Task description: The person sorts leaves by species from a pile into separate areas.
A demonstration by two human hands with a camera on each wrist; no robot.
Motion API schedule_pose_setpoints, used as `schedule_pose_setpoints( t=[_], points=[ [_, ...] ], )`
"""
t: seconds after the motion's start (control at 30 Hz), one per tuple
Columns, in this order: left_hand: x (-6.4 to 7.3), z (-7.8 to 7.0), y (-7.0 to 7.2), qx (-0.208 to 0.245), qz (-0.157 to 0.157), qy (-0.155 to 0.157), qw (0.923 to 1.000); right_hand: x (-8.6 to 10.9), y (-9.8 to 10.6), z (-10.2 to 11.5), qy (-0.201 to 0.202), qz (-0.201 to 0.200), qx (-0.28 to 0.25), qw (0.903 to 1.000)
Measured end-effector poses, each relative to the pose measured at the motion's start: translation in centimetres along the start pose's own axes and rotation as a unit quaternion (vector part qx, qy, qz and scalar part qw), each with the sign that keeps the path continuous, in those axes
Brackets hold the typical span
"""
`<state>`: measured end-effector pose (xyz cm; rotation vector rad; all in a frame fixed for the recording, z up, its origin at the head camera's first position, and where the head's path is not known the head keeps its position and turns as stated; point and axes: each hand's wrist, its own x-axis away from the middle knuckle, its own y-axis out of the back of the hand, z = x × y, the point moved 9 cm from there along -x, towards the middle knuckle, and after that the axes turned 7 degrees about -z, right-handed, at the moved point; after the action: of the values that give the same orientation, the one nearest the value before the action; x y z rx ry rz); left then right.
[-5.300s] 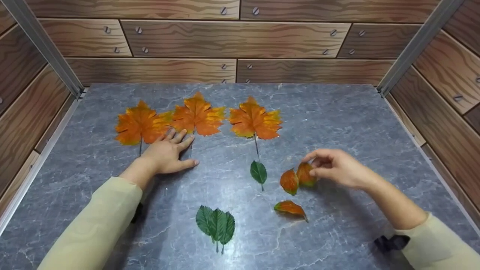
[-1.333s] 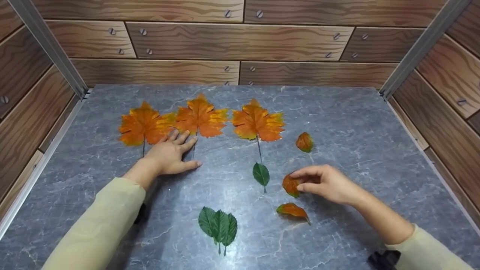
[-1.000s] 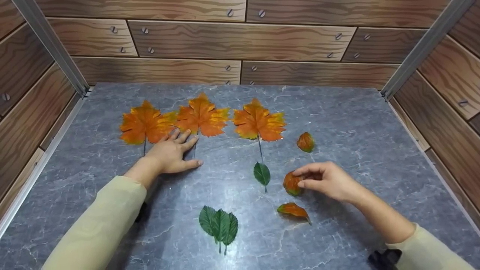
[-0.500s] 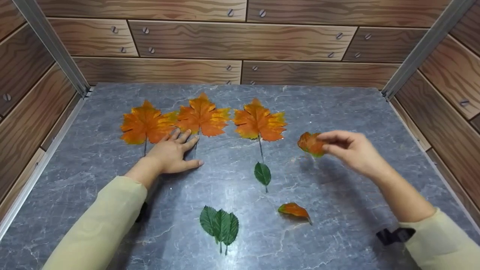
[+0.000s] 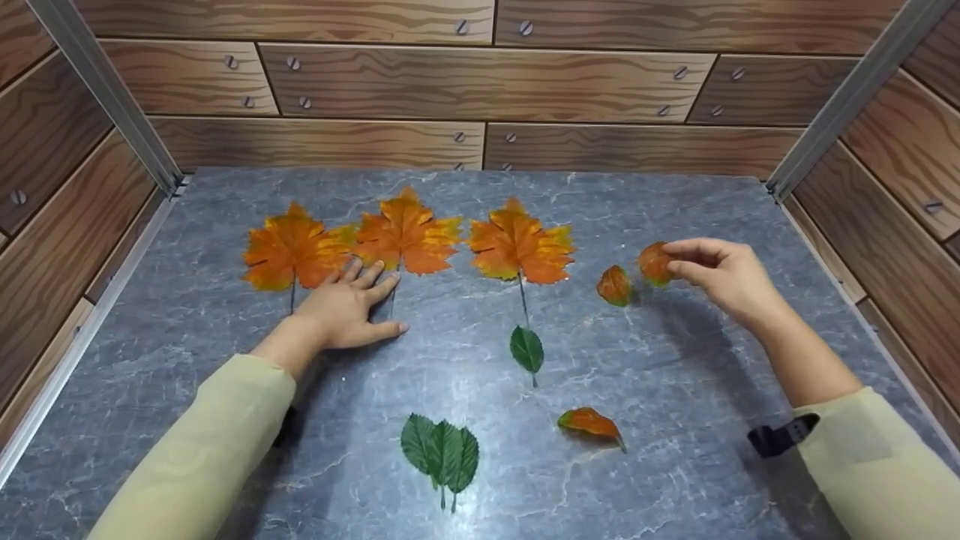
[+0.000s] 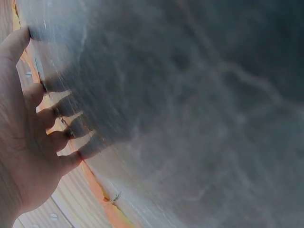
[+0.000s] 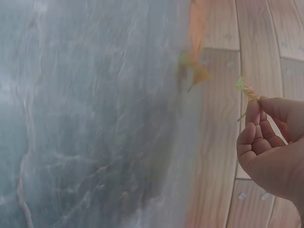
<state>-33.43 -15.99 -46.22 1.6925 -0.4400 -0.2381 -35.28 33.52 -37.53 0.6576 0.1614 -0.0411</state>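
Note:
My left hand (image 5: 341, 311) lies with fingers spread on the table, its fingertips at the lower edges of two orange maple leaves, the left one (image 5: 292, 251) and the middle one (image 5: 405, 236). My right hand (image 5: 731, 281) pinches a small orange-green leaf (image 5: 654, 262) between thumb and forefinger. In the right wrist view that leaf (image 7: 248, 89) is seen edge-on, raised off the table. Just left of it on the table lies another small orange leaf (image 5: 614, 286). A third curled orange leaf (image 5: 591, 424) rests nearer the front.
A third maple leaf (image 5: 520, 244) lies right of the other two, with a single green leaf (image 5: 526, 349) below its stem. Several overlapping green leaves (image 5: 441, 454) lie at the front middle. Wood-patterned walls (image 5: 480, 82) enclose the grey marbled table (image 5: 337, 465).
Two small orange leaves have gone from the spot beside the green leaf: one now lies farther back, and my right hand has carried the other back and right. My left hand has stayed put.

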Motion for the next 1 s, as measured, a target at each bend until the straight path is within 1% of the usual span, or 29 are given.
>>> schedule_pose_setpoints(
  t=[0.13, 0.3, 0.5, 0.77, 0.87, 1.0],
  points=[
    [0.1, -0.1, 0.1, 0.003, 0.000, -0.002, 1.0000, -0.8, -0.3, -1.9, -0.019, 0.007, 0.009, 0.9997],
    [0.0, -0.1, 0.1, 0.003, 0.001, -0.002, 1.0000, -1.5, -0.9, -3.3, -0.023, 0.012, 0.004, 0.9996],
    [0.0, 0.1, 0.1, 0.001, 0.006, 0.003, 1.0000, -2.2, -2.0, -4.0, -0.019, 0.028, 0.002, 0.9994],
    [0.0, 0.1, 0.0, 0.003, 0.001, 0.000, 1.0000, -2.1, -3.6, -4.9, -0.053, 0.067, -0.006, 0.9963],
    [-0.1, 0.0, -0.1, 0.003, 0.001, -0.001, 1.0000, -2.0, -3.8, -4.8, -0.053, 0.073, -0.006, 0.9959],
    [-0.1, 0.1, 0.0, 0.001, 0.002, 0.000, 1.0000, -1.9, -4.0, -4.4, -0.042, 0.078, -0.008, 0.9960]
  ],
)
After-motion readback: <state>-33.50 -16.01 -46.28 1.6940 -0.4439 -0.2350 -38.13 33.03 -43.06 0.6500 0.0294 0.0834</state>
